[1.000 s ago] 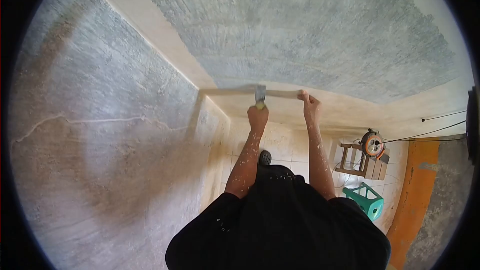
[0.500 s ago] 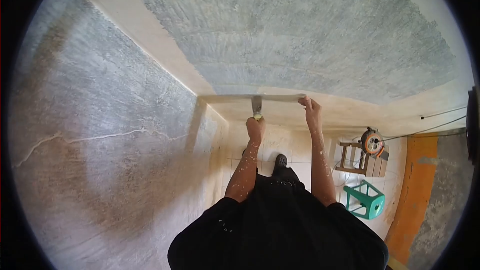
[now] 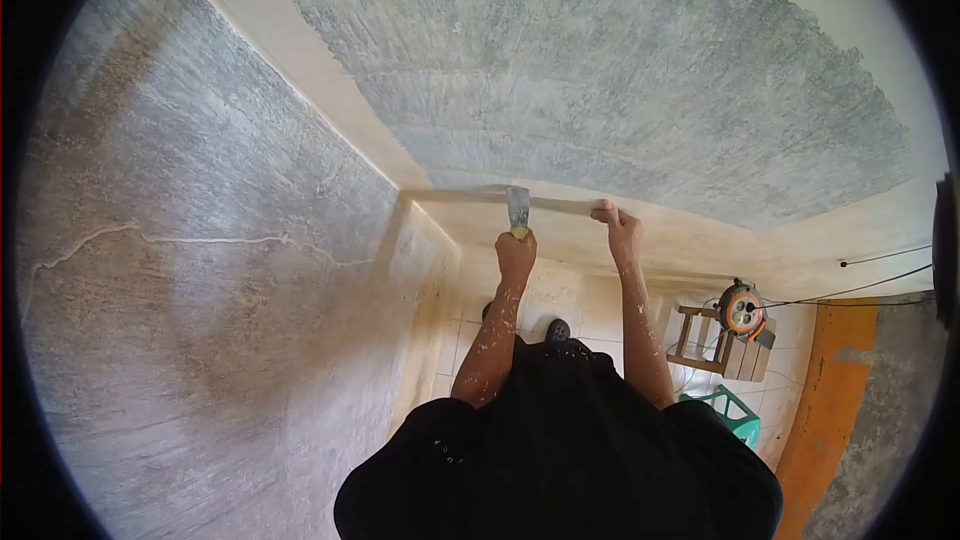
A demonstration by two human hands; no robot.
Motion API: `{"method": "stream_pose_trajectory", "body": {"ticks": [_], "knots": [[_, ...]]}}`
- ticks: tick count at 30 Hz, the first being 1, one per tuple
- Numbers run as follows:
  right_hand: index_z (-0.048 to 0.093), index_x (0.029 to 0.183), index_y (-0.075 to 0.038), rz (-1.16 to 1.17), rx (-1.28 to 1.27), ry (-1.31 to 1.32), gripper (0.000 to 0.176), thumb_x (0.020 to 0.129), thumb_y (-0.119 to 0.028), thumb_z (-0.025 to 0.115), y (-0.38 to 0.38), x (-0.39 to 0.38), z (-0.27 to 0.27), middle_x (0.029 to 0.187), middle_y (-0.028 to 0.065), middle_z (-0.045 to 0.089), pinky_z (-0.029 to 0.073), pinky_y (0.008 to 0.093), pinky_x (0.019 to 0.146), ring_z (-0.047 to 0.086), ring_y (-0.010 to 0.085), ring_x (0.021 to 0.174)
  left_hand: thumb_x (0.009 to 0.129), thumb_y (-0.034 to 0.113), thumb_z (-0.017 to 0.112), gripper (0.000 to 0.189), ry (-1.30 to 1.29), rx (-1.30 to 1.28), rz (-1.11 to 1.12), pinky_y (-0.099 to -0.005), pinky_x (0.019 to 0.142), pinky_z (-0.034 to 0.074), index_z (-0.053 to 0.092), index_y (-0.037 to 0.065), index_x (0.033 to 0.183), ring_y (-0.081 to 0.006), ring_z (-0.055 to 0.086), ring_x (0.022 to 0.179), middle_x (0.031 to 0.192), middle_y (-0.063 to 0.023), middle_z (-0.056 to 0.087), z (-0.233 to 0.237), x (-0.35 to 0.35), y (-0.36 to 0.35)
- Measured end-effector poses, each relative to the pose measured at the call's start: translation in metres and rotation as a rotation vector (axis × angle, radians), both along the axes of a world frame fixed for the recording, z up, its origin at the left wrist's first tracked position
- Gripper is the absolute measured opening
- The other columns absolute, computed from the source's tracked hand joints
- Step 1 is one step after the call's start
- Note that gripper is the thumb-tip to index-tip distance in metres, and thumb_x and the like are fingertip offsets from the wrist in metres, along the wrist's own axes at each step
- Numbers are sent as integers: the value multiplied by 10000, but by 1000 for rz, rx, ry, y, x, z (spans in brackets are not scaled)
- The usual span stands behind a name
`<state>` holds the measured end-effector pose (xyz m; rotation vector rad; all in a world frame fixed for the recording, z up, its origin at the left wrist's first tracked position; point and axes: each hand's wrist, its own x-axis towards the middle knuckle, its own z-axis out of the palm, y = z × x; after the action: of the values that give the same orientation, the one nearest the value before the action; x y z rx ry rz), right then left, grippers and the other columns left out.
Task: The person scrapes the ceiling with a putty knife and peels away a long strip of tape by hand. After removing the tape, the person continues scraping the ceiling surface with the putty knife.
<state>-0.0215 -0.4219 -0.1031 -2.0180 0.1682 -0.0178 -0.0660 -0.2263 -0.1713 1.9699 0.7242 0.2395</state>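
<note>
Two hands (image 3: 516, 258) (image 3: 625, 240), one scraper (image 3: 518, 207), two stools (image 3: 745, 361) (image 3: 742, 427), one reel (image 3: 741, 308)

Pale tiles with straight joints covered the floor (image 3: 595, 330). On it stood a wooden stool (image 3: 745, 362), upright, its slatted seat carrying a cable reel (image 3: 741, 309) at the end nearer the wall. Just beside it stood a green stool (image 3: 738, 426), partly hidden by the person's sleeve. Two dark shoes also rested there, one (image 3: 558, 330) plainer to see, the other mostly behind the left forearm.
</note>
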Motion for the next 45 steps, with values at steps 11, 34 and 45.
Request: {"method": "stream_pose_trajectory", "body": {"ticks": [11,34,45], "knots": [[734,899,-3,-28,-8,7,502,931,-453,512,1,-2,3,842,124,719,479,306,820,661,172,833,764,225,642,331,74,-119,15,-474,597,482,611,-93,680,-446,638,699,647,-301,595,-23,-4,6],[741,894,-23,-40,-78,29,512,916,-486,523,2,1,8,824,126,718,477,287,764,643,146,779,781,199,610,312,106,-275,-6,-445,537,475,598,-80,643,-405,639,617,603,-263,601,10,5,-8],[750,875,-47,-54,-33,-17,526,885,-533,550,1,-5,2,789,123,714,481,307,734,647,166,748,799,193,592,320,32,-210,-36,-396,446,438,570,-63,609,-283,599,479,518,-174,563,-7,-4,-8]]}}
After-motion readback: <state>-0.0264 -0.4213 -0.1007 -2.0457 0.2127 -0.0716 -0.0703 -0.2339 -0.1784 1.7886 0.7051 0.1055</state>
